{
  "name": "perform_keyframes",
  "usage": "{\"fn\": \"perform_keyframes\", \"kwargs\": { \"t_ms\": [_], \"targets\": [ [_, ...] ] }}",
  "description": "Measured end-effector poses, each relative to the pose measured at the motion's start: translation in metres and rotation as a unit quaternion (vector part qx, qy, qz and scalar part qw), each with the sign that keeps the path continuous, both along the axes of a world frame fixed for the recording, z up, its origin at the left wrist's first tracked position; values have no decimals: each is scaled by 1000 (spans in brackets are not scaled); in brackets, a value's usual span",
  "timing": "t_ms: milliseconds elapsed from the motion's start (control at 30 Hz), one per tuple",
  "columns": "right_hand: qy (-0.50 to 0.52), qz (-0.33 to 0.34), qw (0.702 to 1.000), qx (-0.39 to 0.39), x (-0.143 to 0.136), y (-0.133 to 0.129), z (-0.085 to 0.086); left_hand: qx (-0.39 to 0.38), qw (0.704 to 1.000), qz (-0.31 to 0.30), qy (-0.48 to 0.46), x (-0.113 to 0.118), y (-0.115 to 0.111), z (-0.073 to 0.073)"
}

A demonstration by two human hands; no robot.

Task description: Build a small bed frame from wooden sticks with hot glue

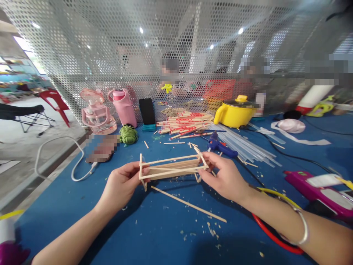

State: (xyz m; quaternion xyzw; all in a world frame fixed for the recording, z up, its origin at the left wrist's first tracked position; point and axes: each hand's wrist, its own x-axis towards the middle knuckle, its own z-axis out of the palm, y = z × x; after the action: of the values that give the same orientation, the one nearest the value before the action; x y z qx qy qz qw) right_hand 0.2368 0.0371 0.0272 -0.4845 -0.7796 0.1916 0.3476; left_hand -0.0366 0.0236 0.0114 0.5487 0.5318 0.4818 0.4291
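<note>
A small frame built of wooden chopsticks (171,171) hangs level above the blue table, held at both ends. My left hand (121,184) pinches its left end, with thumb and fingers round the corner posts. At the right end, my right hand (220,173) grips the other corner posts. Long sticks run between the ends, and several lie close together as a floor. Below the frame, a single loose chopstick (189,203) lies slanted on the table. Just beyond my right hand rests a blue glue gun (222,146).
Behind are wrapped chopsticks (184,123), a yellow electric pot (235,114), clear glue sticks (245,145), green yarn (128,134), a phone (147,111) on a stand and a pink bottle (125,108). Cables cross the blue table (110,228). A perforated metal screen (138,55) closes the back.
</note>
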Motion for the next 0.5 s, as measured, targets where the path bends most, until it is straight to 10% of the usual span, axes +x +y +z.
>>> {"fn": "perform_keyframes", "kwargs": {
  "t_ms": [333,500],
  "targets": [
    [-79,-87,987,110,4,-10,-3,14,1000,22,12,2,-3,-3],
    [-203,159,937,237,1,-41,9,16,1000,10,7,1,-3,-1]
  ]
}}
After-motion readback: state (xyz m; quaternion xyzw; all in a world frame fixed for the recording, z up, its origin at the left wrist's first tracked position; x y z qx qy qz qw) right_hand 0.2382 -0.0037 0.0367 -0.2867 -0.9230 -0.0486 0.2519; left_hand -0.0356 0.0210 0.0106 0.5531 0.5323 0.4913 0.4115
